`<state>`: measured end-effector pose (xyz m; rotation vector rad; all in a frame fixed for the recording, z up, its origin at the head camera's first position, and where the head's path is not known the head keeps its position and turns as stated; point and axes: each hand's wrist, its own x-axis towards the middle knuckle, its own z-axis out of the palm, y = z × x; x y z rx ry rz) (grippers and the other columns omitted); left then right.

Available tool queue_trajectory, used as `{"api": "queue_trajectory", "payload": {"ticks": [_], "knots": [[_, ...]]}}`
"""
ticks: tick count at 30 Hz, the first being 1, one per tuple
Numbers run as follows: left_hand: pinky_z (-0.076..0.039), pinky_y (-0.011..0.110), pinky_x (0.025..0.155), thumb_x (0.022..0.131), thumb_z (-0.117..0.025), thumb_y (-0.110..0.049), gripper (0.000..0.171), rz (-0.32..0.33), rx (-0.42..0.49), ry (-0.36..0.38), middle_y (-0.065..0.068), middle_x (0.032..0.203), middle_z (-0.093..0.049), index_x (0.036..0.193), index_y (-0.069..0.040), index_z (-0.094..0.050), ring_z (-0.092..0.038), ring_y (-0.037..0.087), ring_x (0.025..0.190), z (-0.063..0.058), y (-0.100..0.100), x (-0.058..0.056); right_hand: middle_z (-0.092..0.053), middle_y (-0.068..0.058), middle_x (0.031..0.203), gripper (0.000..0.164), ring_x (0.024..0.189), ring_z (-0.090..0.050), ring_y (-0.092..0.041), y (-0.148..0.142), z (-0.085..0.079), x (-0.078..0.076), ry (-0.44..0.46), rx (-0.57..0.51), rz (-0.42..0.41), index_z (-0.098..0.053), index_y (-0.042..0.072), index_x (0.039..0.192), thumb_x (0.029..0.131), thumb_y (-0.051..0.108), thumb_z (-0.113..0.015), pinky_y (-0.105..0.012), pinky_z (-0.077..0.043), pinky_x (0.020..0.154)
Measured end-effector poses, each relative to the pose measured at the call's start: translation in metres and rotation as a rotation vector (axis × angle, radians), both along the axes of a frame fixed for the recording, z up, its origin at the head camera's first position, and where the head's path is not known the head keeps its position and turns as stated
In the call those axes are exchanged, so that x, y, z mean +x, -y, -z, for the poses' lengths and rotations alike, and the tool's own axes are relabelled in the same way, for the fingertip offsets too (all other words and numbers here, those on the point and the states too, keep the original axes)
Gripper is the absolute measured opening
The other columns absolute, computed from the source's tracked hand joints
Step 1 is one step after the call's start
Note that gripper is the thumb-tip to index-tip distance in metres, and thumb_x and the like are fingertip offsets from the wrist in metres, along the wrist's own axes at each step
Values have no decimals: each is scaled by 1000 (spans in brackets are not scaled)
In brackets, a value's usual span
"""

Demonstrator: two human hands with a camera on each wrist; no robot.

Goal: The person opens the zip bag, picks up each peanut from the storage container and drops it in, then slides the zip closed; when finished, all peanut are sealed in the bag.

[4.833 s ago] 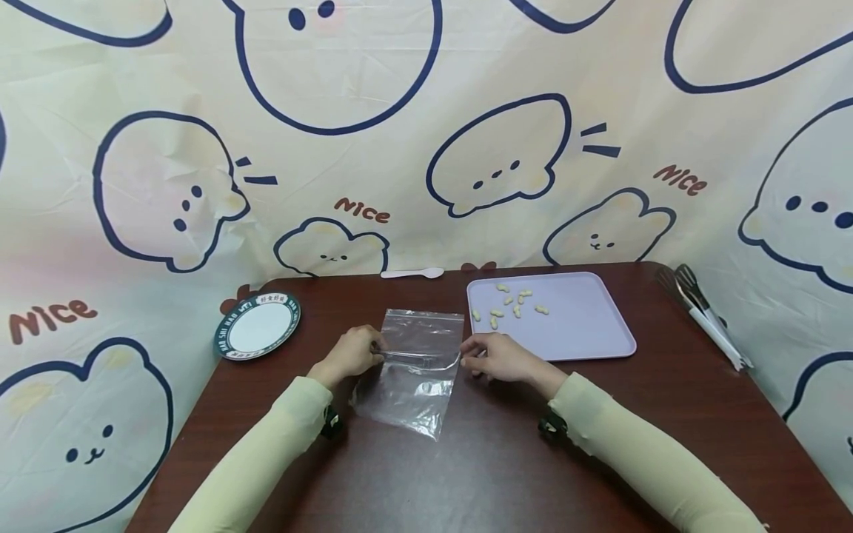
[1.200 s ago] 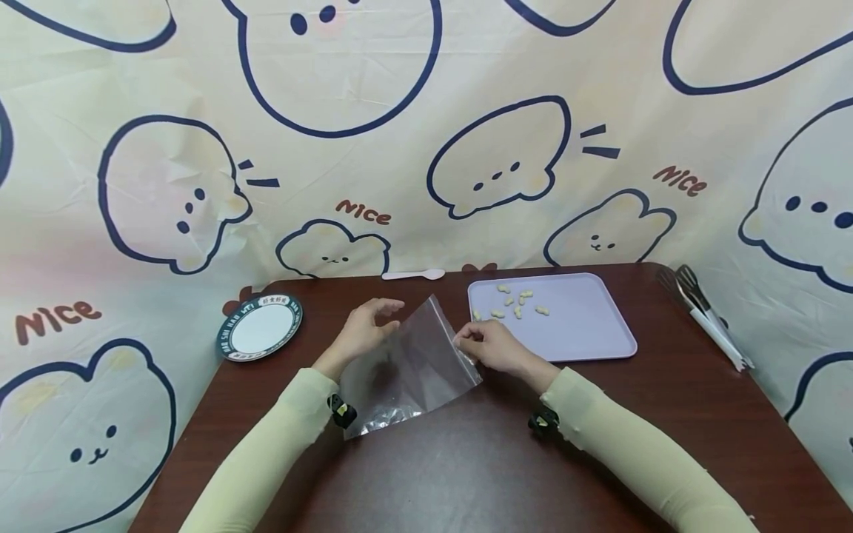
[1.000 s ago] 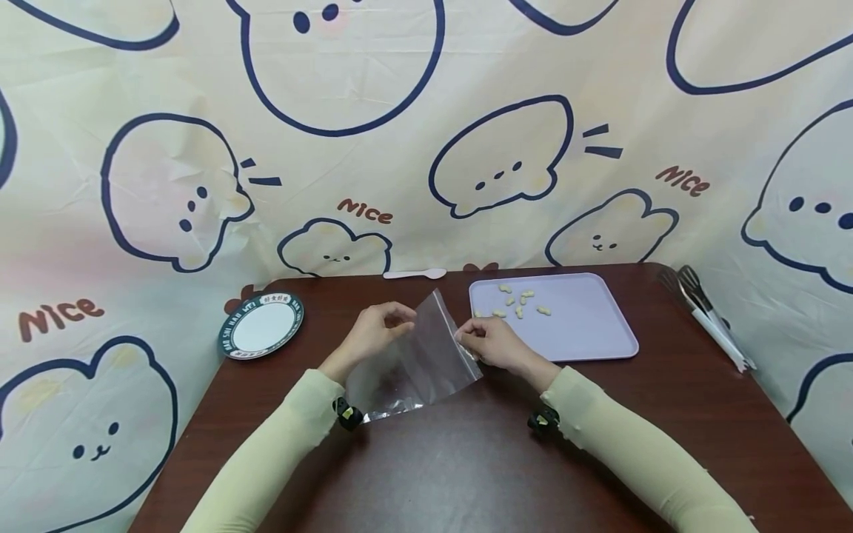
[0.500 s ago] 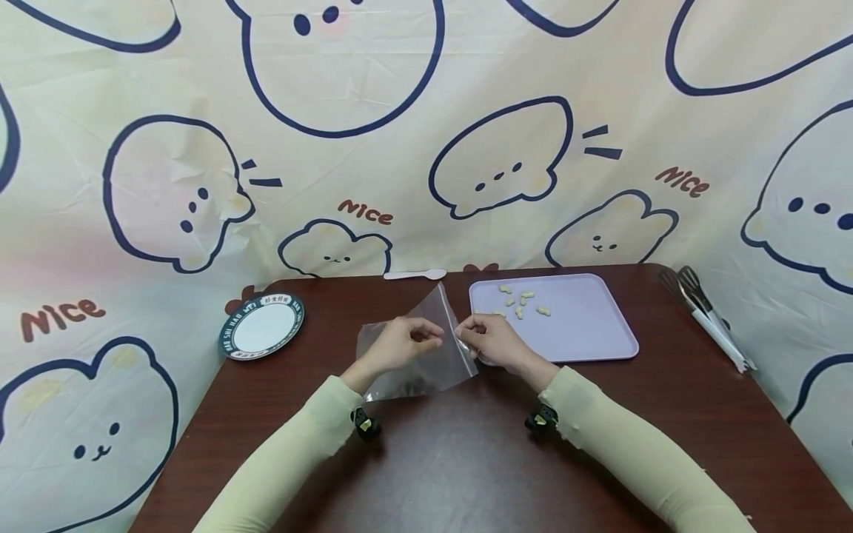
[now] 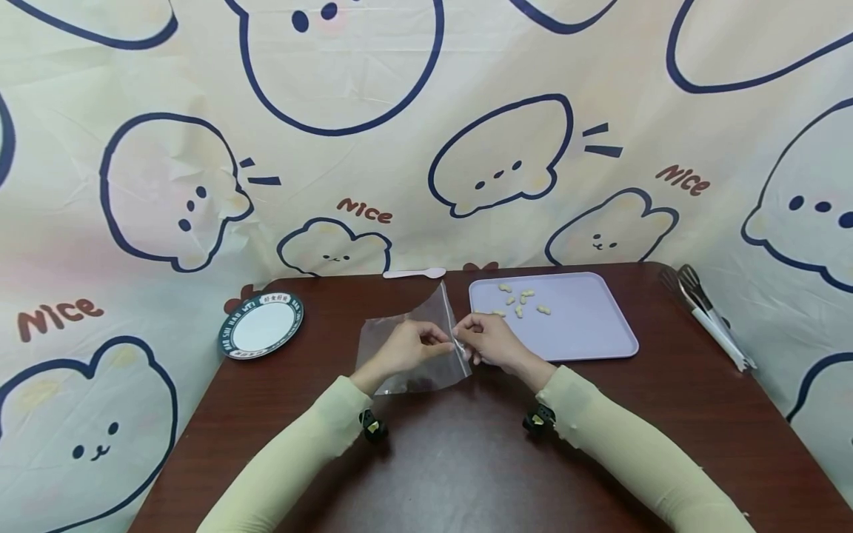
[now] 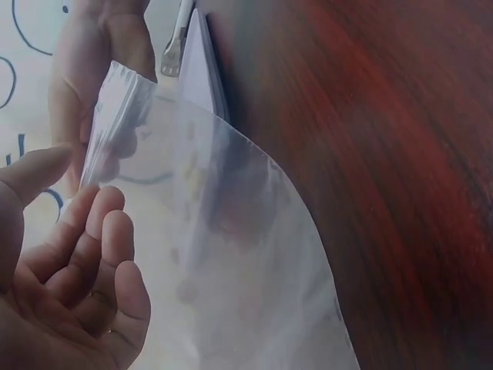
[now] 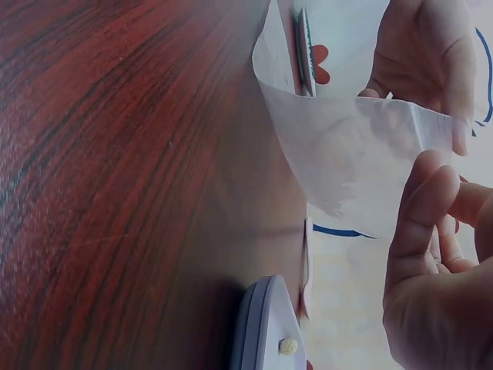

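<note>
A clear zip-lock bag (image 5: 426, 370) stands partly raised off the table, its zip edge slanting toward the right hand. My right hand (image 5: 494, 342) pinches that edge between thumb and fingers; the right wrist view shows the bag (image 7: 347, 154) hanging from the right hand (image 7: 439, 270). My left hand (image 5: 409, 348) is in front of the bag, fingertips close to the zip edge. In the left wrist view, the left hand (image 6: 69, 285) has its thumb apart from loosely bent fingers beside the bag (image 6: 246, 254). Whether its fingertips touch the plastic is hard to tell.
A lavender tray (image 5: 586, 318) with several peanuts (image 5: 520, 312) is behind the right hand. A green-rimmed plate (image 5: 261, 326) lies at the left and a white spoon (image 5: 415, 273) at the back edge. Whisk-like utensils (image 5: 709, 318) with white handles lie at the right edge.
The bag, at first lying flat with both hands at it, has been turned and lifted. My left hand came off it, then moved right toward the zip edge. The right hand keeps its pinch.
</note>
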<state>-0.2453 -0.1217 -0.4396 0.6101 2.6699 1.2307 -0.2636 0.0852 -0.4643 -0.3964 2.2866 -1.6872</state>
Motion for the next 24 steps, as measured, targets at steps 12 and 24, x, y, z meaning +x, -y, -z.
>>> {"api": "queue_trajectory", "payload": {"ticks": [12, 24], "knots": [[-42, 21, 55, 87, -77, -32, 18, -6, -21, -27, -4, 74, -69, 83, -15, -75, -53, 5, 62, 3, -6, 2, -71, -7, 72, 18, 58, -67, -14, 3, -1, 1, 60, -66, -11, -64, 2, 97, 98, 21, -64, -26, -54, 52], [-40, 20, 55, 92, -71, -24, 14, 0, -33, -6, 2, 76, -72, 88, -13, -77, -50, 5, 59, 2, -5, 1, -71, -4, 76, 21, 63, -68, -14, 1, -2, 0, 62, -94, -33, -66, -1, 102, 100, 20, -61, -25, -53, 54]]}}
